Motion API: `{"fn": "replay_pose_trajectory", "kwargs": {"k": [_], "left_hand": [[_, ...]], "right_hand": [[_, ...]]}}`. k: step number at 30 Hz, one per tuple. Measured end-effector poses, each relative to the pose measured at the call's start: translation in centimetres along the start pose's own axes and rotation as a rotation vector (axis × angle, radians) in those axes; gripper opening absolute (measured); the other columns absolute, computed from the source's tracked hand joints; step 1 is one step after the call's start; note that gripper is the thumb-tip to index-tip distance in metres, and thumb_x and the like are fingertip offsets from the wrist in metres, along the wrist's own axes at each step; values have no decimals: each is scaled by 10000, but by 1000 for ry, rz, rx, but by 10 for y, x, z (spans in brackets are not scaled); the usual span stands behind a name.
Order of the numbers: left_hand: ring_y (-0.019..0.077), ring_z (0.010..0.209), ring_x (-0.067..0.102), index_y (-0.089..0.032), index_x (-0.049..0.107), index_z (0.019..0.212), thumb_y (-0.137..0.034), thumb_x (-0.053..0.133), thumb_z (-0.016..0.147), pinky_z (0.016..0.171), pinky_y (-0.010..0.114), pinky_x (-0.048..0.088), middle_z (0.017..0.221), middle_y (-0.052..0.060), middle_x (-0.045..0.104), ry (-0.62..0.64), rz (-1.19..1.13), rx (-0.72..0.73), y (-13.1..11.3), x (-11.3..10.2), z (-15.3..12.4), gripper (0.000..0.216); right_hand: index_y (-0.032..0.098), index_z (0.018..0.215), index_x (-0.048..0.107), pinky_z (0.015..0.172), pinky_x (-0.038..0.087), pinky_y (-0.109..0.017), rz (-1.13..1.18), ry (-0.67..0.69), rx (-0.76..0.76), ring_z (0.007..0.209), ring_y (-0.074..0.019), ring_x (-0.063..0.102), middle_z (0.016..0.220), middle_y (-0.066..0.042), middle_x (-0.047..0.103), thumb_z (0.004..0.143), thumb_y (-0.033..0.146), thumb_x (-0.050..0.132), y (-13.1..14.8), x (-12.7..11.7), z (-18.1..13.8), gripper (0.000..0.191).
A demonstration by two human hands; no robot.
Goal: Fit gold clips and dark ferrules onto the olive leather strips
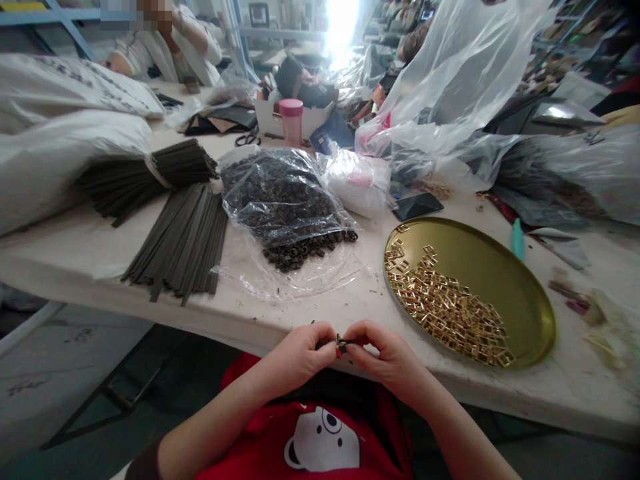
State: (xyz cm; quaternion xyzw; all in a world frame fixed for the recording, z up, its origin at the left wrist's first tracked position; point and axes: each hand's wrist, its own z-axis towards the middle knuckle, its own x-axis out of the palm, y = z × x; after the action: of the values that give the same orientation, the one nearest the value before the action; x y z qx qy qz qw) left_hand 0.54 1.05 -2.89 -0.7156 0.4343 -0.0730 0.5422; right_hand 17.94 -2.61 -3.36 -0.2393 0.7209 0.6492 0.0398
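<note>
At the table's front edge, my left hand [311,348] and my right hand [380,350] pinch a short dark strip [345,343] between them. A small gold buckle [338,340] sits on the strip between my fingertips; my fingers cover much of both. Right of my hands lies a round gold tray [500,267] with a heap of gold buckles [450,307] along its near left side. Beyond my hands, a clear plastic bag [285,193] spills small dark loops [295,255] from its open mouth.
Left of the bag lie loose dark strips [183,240] and a tied bundle of strips [150,175]. Behind are a pink-lidded jar [291,123], scissors [247,139] and a phone [418,206]. White sacks [65,147] fill the left; a person [173,50] sits across the table.
</note>
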Motion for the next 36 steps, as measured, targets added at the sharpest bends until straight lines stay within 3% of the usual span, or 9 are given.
{"fn": "replay_pose_trajectory", "kwargs": {"k": [3,7,12,17,25,29,32,34,36], "left_hand": [[130,673,470,-166,511,749,-293,383,810,577,224,328,698,-27,522,-33,40,7,-4,2,-1,189],[146,718,489,-167,489,823,-255,398,802,623,241,358,766,-7,548,-37,33,-7,-7,6,0,128],[160,775,503,-160,500,854,-306,383,837,673,256,369,820,11,564,-59,-28,6,-9,4,2,188],[157,788,497,-155,503,852,-285,404,819,700,257,368,812,4,556,-85,-93,-23,-10,2,3,167],[102,574,387,-177,447,723,-200,316,811,570,218,334,583,-62,393,-10,-292,-39,-10,0,-3,159],[106,563,420,-173,460,727,-260,335,837,586,229,354,589,-49,455,-124,-231,-2,-3,10,-5,188],[124,612,483,-148,451,1056,-288,356,851,628,245,383,652,-28,525,-196,-223,33,-3,16,-7,266],[128,624,489,-154,340,1250,-263,352,857,641,247,384,657,-29,517,-146,-175,83,-6,16,-10,408],[124,601,464,-177,339,1293,-247,342,862,623,239,372,629,-35,484,-45,-107,129,-10,13,-12,437]], "right_hand": [[197,939,548,628,453,-247,11,-111,26,709,-134,564,767,-8,614,768,206,533,-1,3,2,171],[185,806,566,612,473,-251,-2,-252,12,657,-132,572,714,-4,617,738,211,578,-6,9,5,74],[192,807,597,656,490,-267,-72,-394,-204,728,-147,592,765,-27,629,810,199,518,-10,21,2,80],[200,1021,585,799,495,-319,-219,-398,-349,917,-186,589,985,-83,622,799,148,513,-13,30,-6,239],[207,922,623,759,506,-330,-298,-436,-370,832,-185,613,886,-85,656,830,156,484,-10,26,-4,175],[201,840,607,724,491,-309,-168,-435,-273,784,-175,605,818,-60,651,821,184,495,-6,27,-5,115],[201,855,576,674,478,-288,77,-418,-99,717,-156,590,771,-34,631,817,254,511,-9,30,-3,92],[202,900,535,627,470,-269,327,-383,6,674,-142,576,739,-11,607,790,335,548,-13,30,1,172],[203,926,498,578,454,-245,566,-311,74,624,-124,556,701,15,574,737,409,601,-16,28,6,298]]}}
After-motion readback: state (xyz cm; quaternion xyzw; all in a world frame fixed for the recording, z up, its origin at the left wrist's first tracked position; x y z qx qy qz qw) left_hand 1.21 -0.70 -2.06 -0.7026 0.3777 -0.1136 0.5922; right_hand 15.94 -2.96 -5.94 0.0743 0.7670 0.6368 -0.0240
